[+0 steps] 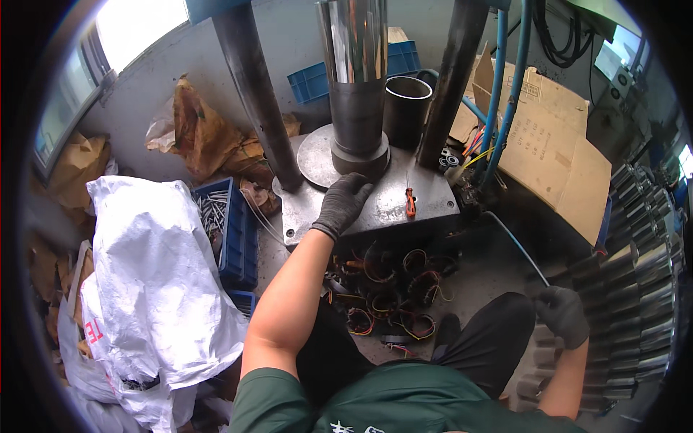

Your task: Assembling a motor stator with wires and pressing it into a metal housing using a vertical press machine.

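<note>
My left hand (345,204), in a dark glove, is closed against the lower end of a dark metal cylinder (357,119), its fingers bent at the bottom rim. The cylinder stands upright on a round steel disc (312,160) on a press's base plate (426,209), under the shiny ram (354,40). My right hand (563,315), gloved too, is wrapped round the near end of a long thin lever (518,245) that slants up to the machine's right side. A screwdriver (410,203) with an orange and black handle lies on the plate, right of my left hand.
Two dark columns (253,86) flank the ram. An open metal tube (408,108) stands behind. Several wound coils with wires (390,289) lie below the plate. Left are a blue crate of metal pins (242,238) and a white sack (155,267); right, cardboard (545,144) and stacked metal cylinders (613,296).
</note>
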The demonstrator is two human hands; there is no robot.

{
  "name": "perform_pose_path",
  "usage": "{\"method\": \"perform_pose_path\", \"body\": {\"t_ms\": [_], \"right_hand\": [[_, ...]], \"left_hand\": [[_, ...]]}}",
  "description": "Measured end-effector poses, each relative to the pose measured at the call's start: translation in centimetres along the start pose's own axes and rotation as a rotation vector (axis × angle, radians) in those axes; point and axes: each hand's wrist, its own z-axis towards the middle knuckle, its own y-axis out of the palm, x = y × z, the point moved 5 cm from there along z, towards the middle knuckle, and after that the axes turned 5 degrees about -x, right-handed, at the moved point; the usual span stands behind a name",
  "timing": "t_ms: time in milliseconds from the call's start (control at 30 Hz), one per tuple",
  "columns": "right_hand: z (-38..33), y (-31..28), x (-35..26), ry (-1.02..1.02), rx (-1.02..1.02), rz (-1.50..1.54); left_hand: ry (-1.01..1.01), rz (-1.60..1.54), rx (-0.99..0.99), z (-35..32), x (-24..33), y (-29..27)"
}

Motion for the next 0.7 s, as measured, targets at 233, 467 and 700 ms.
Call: {"method": "perform_pose_path", "body": {"t_ms": [233,467,700], "right_hand": [[0.2,0.3,0.8,-0.022,0.033,0.047],[0.4,0.7,1.9,0.007,0.014,0.156],[0.2,0.2,1.0,0.053,0.043,0.159]], "left_hand": [[0.048,0.162,-0.258,-0.7,1.3,2.3],[0.219,0.320,-0.274,-1.6,4.4,5.0],[0.316,0.491,-0.228,-1.3,6.8,7.5]]}}
